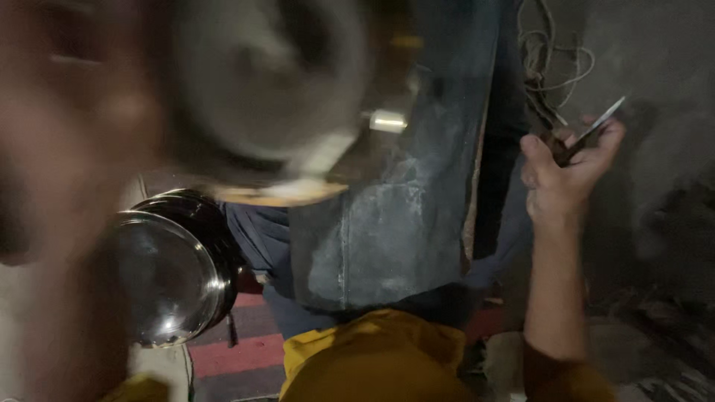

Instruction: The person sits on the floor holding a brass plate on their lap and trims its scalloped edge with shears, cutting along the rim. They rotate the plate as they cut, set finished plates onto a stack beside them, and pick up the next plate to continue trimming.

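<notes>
My right hand [566, 167] is raised at the right, fingers closed on a small knife [592, 128] with a dark handle and a thin metal blade pointing up to the right. My left hand [56, 149] fills the left edge, very close to the camera and blurred; it seems to hold up a large round grey object [261, 82], also blurred, though the grip itself is hidden. Below that object sits a shiny steel bowl [167, 272], tilted on its side.
My legs in dusty blue trousers [395, 223] and a yellow garment [372, 357] fill the middle. A striped red and grey mat [238, 350] lies underneath. Tangled cord [547, 67] hangs at the upper right against a grey wall [655, 59].
</notes>
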{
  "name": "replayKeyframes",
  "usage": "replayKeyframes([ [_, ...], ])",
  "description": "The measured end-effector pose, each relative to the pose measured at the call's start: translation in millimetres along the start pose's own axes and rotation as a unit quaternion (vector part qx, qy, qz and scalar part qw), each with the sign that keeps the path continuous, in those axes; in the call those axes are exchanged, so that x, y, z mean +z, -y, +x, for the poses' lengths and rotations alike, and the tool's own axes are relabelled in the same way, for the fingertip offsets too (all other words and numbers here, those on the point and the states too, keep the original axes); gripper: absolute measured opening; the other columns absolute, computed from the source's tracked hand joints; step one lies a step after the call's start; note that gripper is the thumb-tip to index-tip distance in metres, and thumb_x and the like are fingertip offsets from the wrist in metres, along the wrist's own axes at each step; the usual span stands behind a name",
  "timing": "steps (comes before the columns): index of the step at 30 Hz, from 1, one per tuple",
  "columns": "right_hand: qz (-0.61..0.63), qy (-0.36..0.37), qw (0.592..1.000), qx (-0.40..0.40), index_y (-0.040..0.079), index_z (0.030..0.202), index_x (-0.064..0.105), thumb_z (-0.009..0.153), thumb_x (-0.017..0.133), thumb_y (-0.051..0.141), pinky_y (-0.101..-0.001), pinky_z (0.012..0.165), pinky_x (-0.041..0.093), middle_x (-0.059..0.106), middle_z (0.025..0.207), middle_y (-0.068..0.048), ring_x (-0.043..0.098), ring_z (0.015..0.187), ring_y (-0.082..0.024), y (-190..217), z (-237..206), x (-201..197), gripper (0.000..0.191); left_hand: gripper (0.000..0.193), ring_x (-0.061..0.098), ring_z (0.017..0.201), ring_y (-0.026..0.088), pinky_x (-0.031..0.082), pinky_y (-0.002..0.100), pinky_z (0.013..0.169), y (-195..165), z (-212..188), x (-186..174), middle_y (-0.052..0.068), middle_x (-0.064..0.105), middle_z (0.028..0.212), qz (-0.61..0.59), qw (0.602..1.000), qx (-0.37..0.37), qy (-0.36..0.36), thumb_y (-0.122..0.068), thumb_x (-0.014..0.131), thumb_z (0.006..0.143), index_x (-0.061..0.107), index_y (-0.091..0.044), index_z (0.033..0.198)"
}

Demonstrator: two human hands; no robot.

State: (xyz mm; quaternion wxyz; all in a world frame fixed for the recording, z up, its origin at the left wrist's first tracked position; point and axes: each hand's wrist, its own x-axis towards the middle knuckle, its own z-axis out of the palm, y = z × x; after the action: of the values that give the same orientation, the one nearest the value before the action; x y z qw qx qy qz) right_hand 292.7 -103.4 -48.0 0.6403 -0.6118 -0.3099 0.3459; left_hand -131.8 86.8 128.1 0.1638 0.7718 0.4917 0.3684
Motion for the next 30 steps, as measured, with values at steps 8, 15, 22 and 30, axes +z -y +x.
replayKeyframes([
  [8, -0.043, 0.084, 0.995, 0.007, 0.007, 0.153, 0.034, 0.1, 0.08, -0.004, -0.0246, 0.059, 0.049, 0.061, 0.091, -0.007, 0.059, 0.067, -0.012, 61, -6, -1, 0.071, 0.019, 0.073, 0.098, 0.022, 0.056, 0.03, 0.085, -13, -57, 143, 0.011, 0.073, 0.11, -0.166, 0.984, -0.07, -0.007, -0.01, 0.058, 0.112, 0.061, -0.003, 0.13],
  [15, -0.406, 0.144, 0.885, -0.176, -0.002, 0.154, 0.036, 0.087, 0.096, 0.001, -0.0245, 0.063, 0.051, 0.066, 0.087, -0.014, 0.07, 0.075, -0.021, 88, -1, 6, 0.089, 0.073, 0.049, 0.135, 0.034, 0.038, 0.049, 0.107, -33, -69, 132, 0.013, 0.055, 0.15, 0.15, 0.978, -0.11, 0.1, -0.045, 0.09, 0.086, 0.059, -0.015, 0.144],
  [22, -0.432, 0.162, 0.869, -0.179, 0.0, 0.146, 0.048, 0.087, 0.098, 0.012, -0.0204, 0.073, 0.055, 0.066, 0.085, -0.009, 0.07, 0.08, -0.013, 104, -18, 34, 0.079, 0.12, 0.034, 0.153, 0.039, 0.035, 0.054, 0.109, -56, -38, 161, 0.018, 0.025, 0.168, 0.283, 0.951, -0.007, 0.126, -0.084, 0.08, 0.069, 0.034, -0.031, 0.166],
  [30, -0.515, 0.187, 0.804, -0.231, -0.005, 0.147, 0.057, 0.082, 0.099, 0.02, -0.0233, 0.063, 0.05, 0.062, 0.07, -0.01, 0.064, 0.064, -0.013, 108, -5, 72, 0.082, 0.136, 0.041, 0.152, 0.037, 0.037, 0.051, 0.105, -46, -52, 161, 0.02, 0.028, 0.172, 0.286, 0.931, -0.078, 0.215, -0.093, 0.078, 0.069, 0.031, -0.014, 0.169],
])
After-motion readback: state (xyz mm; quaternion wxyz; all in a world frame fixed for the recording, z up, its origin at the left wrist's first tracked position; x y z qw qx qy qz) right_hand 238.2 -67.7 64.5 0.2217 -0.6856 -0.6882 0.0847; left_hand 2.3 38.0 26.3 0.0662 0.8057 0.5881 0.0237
